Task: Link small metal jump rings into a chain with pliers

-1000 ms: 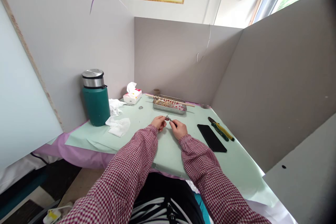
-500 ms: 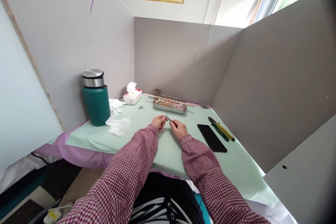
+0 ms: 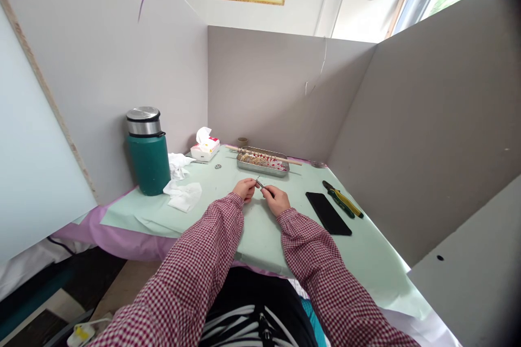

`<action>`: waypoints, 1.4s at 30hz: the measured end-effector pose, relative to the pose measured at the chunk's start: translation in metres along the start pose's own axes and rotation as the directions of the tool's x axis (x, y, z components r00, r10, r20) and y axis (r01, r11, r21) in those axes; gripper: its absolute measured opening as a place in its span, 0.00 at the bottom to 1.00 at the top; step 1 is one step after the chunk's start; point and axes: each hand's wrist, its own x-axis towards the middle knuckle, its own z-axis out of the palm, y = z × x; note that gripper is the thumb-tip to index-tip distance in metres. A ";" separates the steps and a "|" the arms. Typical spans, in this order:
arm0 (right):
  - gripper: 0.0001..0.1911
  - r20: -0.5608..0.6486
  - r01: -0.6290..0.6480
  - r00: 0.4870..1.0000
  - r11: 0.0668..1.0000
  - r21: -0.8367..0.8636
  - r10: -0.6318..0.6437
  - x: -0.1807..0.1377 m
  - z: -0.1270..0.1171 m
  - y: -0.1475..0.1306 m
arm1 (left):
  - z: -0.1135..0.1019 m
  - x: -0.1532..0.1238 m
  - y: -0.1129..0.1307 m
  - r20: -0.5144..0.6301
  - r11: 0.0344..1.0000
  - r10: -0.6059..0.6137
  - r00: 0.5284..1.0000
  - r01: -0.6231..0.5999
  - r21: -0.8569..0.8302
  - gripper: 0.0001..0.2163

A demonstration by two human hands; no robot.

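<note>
Metal and slim: gripping a tool [image 3: 261, 184] in the curled fingers of the right hand [image 3: 278, 201], probably for fine control of its tip. Pinching a tiny piece [image 3: 257, 184], too small to identify, between closed fingers of the left hand [image 3: 245, 190], likely to brace it against that tip. Held over the bench [image 3: 260, 233], on the near side of a tray [image 3: 264, 172] with a pale rod [image 3: 295, 162] laid across it, perhaps for easy reach. Lying to the right: black slab [image 3: 328, 214] and green-and-yellow pliers [image 3: 336, 195], apparently leaving both hands room.
</note>
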 end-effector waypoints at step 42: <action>0.16 0.030 0.143 0.990 0.987 -0.076 -0.141 -0.002 -0.004 0.002 | -0.013 -0.005 0.001 0.209 0.994 -0.071 0.975 0.086 -0.066 0.09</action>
